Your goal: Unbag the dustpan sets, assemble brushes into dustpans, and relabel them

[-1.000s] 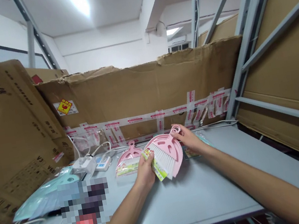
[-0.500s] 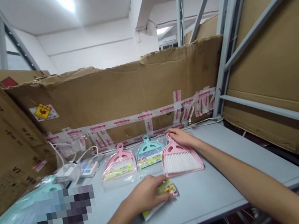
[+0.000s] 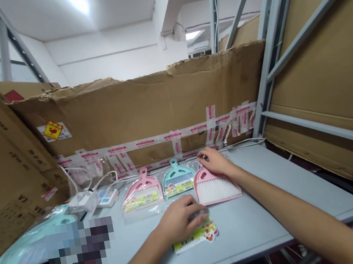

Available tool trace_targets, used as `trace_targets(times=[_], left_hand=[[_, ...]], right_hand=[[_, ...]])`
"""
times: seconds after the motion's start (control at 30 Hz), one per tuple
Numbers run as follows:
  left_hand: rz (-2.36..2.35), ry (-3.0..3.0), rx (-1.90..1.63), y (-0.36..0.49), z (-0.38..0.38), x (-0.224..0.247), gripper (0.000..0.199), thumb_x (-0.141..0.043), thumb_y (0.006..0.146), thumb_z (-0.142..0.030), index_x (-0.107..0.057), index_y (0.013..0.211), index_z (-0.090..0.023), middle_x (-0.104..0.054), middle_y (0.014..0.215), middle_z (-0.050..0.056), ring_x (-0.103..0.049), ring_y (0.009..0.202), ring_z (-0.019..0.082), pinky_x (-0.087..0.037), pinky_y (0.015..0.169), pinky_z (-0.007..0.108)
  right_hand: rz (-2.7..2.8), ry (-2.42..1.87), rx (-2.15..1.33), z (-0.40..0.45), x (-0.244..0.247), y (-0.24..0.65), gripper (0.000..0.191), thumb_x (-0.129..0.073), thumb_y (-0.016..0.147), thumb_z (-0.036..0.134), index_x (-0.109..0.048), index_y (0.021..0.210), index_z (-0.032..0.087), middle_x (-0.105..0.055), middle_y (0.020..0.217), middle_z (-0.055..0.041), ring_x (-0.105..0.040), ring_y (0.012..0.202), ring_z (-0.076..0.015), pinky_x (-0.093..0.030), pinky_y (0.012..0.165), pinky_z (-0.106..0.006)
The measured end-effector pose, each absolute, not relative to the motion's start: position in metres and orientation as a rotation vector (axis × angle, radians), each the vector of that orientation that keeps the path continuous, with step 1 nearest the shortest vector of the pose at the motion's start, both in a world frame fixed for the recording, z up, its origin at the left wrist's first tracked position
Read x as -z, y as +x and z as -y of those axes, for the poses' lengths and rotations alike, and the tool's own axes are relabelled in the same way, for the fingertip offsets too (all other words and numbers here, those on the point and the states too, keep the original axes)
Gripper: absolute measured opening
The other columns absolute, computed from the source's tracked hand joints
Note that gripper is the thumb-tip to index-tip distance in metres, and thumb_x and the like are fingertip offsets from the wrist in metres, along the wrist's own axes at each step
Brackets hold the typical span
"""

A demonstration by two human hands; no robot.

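**Dustpan under right hand, clear film under left on gray shelf top**

Right hand [image 3: 215,163] rests on the handle end of an unbagged pink dustpan [image 3: 205,177], its fingers curled over the top; whether they are clamped or only touching cannot be told. White bristles of the dustpan's brush [image 3: 217,190] point toward the camera. Left hand [image 3: 180,219] lies palm down just in front of the dustpan, fingers close together and curved onto a piece of clear plastic film [image 3: 200,213]; any pinch is hidden. Directly below those fingers, a printed paper card [image 3: 195,236] lies flat on the gray shelf top [image 3: 254,223]. Farther left stand a teal dustpan set in a clear bag [image 3: 178,179], just beside the pink one, and a bagged pink dustpan set [image 3: 141,193]. Behind them, a taped cardboard sheet [image 3: 142,110] stands upright.
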State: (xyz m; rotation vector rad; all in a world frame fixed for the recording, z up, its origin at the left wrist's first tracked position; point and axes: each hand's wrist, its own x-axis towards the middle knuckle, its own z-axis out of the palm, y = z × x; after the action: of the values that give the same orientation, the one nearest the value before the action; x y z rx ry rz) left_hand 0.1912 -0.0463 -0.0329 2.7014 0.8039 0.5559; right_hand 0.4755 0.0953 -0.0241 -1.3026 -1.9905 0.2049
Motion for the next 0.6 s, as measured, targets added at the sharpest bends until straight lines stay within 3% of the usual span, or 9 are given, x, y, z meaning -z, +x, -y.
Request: trace_targets(times=[0.23, 0.37, 0.47, 0.6], left_hand=[[-0.764, 2.635, -0.551, 0.194, 0.046, 0.033, 0.032, -0.060, 0.114, -0.041, -0.078, 0.137, -0.029, -0.075, 0.118, 0.009, -0.071, 0.108, 0.023, -0.053, 0.094, 0.033], [-0.738, 2.602, -0.578, 0.197, 0.049, 0.029, 0.027, -0.062, 0.112, -0.038, -0.076, 0.132, -0.028, -0.077, 0.119, 0.008, -0.072, 0.106, 0.023, -0.053, 0.093, 0.032], [-0.738, 2.570, -0.606, 0.199, 0.051, 0.028, 0.026, -0.062, 0.111, -0.038, -0.076, 0.130, -0.027, -0.079, 0.114, 0.007, -0.072, 0.100, 0.022, -0.053, 0.092, 0.032], [-0.768, 2.422, -0.681, 0.202, 0.053, 0.030, 0.031, -0.062, 0.112, -0.044, -0.077, 0.131, -0.025, -0.080, 0.113, 0.006, -0.072, 0.094, 0.019, -0.053, 0.090, 0.030]], right_hand=[[2.001, -1.446, -0.222, -0.089, 0.019, 0.476, 0.026, -0.067, 0.100, 0.013, -0.087, 0.114, 0.020, -0.086, 0.119, -0.0095, -0.078, 0.112, -0.0253, -0.055, 0.106, -0.033], [1.999, -1.610, -0.244, -0.096, 0.010, 0.470, 0.021, -0.070, 0.094, 0.014, -0.089, 0.103, 0.020, -0.088, 0.106, -0.0076, -0.081, 0.099, -0.0235, -0.056, 0.093, -0.028], [2.004, -1.660, -0.216, -0.097, 0.005, 0.466, 0.022, -0.071, 0.089, 0.011, -0.089, 0.096, 0.020, -0.088, 0.099, -0.0085, -0.081, 0.097, -0.0249, -0.055, 0.092, -0.028], [2.013, -1.700, -0.163, -0.090, 0.001, 0.462, 0.026, -0.069, 0.092, 0.013, -0.088, 0.108, 0.021, -0.088, 0.109, -0.0107, -0.080, 0.105, -0.0257, -0.053, 0.093, -0.028]])
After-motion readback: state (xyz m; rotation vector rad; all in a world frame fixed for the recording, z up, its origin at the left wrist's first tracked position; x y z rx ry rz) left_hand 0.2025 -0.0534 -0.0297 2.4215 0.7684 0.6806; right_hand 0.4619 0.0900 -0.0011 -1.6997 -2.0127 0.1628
